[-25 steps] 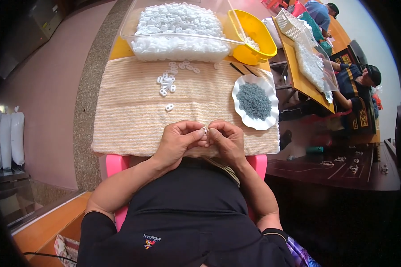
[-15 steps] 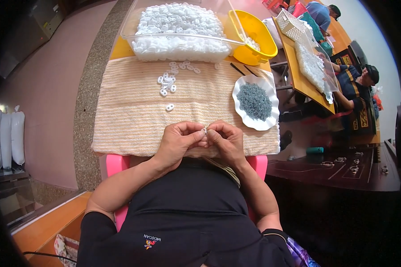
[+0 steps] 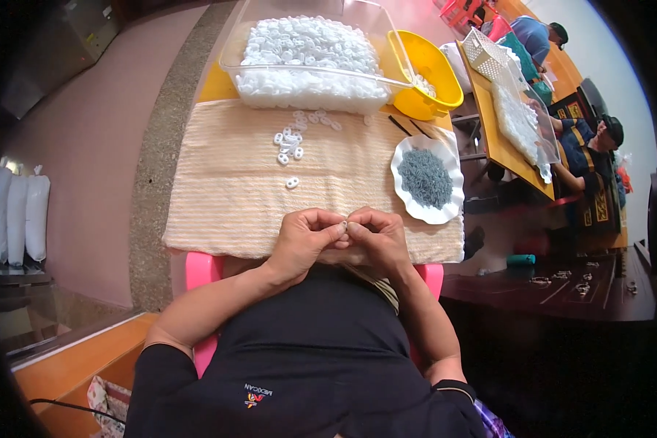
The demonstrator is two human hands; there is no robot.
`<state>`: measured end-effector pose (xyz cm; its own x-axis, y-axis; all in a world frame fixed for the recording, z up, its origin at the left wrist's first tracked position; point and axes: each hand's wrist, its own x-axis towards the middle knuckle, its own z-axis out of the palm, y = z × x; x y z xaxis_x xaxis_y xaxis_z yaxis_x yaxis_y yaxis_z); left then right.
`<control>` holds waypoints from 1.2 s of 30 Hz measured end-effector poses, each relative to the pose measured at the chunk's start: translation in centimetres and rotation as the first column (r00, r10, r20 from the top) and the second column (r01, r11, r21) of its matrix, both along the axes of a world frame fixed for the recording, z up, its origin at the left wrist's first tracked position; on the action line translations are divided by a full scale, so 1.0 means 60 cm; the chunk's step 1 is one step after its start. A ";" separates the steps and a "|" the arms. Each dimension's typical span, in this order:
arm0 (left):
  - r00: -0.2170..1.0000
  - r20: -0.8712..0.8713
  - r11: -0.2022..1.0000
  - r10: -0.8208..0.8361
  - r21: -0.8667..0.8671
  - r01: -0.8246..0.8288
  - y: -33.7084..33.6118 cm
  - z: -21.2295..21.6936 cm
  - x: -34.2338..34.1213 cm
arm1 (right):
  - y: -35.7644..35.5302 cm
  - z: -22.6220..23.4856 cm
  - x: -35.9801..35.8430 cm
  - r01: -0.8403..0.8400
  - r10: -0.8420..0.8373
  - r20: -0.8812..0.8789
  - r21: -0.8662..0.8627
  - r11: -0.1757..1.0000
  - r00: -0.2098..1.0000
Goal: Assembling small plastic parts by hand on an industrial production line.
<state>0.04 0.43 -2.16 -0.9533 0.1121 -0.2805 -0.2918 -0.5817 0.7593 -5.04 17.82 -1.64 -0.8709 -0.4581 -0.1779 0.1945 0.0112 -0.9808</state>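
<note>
My left hand [image 3: 306, 239] and my right hand [image 3: 379, 235] meet at the near edge of the cloth, thumbs and forefingers pinched together. Between the fingertips is a small white plastic piece [image 3: 344, 225], mostly hidden by them. One white two-hole plastic piece [image 3: 292, 182] lies alone on the striped cloth [image 3: 230, 190], beyond my left hand. Farther off is a loose group of the same pieces [image 3: 288, 142]. To the right of my hands a white wavy-rimmed dish [image 3: 441, 214] holds many small grey-blue plastic bits [image 3: 425, 179].
A clear plastic bin [image 3: 306, 73] full of white pieces stands at the far edge. Beside it are a yellow basin [image 3: 434, 102] and two thin black sticks [image 3: 400, 126]. At right, a person [image 3: 584, 142] works at another table [image 3: 515, 164]. White sacks [image 3: 36, 215] stand at left.
My view has shifted slightly, so the table appears a little lower and farther right. Both hands keep their pinch; the white piece between the fingertips shows less than before.
</note>
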 end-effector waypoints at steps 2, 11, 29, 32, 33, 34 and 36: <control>1.000 0.004 1.000 0.003 -0.007 -0.003 0.000 0.002 0.002 | 0.001 0.003 0.001 0.003 -0.003 0.064 -0.009 1.000 0.998; 1.000 0.008 0.993 0.016 0.121 -0.016 -0.004 0.003 0.003 | 0.020 0.031 -0.040 -0.095 0.161 -0.244 0.263 0.960 0.956; 0.991 -0.124 0.984 0.056 0.177 -0.034 -0.007 0.026 0.007 | -0.150 0.025 -0.118 -0.039 0.689 -0.544 0.771 0.636 0.478; 0.992 -0.113 0.985 0.062 0.166 -0.043 -0.006 0.025 0.005 | -0.132 0.016 -0.124 -0.053 0.644 -0.594 0.714 0.698 0.482; 0.992 -0.114 0.985 0.062 0.170 -0.042 -0.007 0.024 0.006 | -0.124 0.018 -0.123 -0.042 0.588 -0.640 0.658 0.752 0.494; 0.991 -0.114 0.985 0.073 0.161 -0.054 -0.009 0.023 0.006 | -0.115 0.021 -0.122 -0.029 0.528 -0.682 0.598 0.801 0.506; 0.990 -0.114 0.986 0.078 0.158 -0.060 -0.011 0.021 0.005 | -0.095 0.038 -0.110 0.069 0.497 -0.716 0.600 0.797 0.491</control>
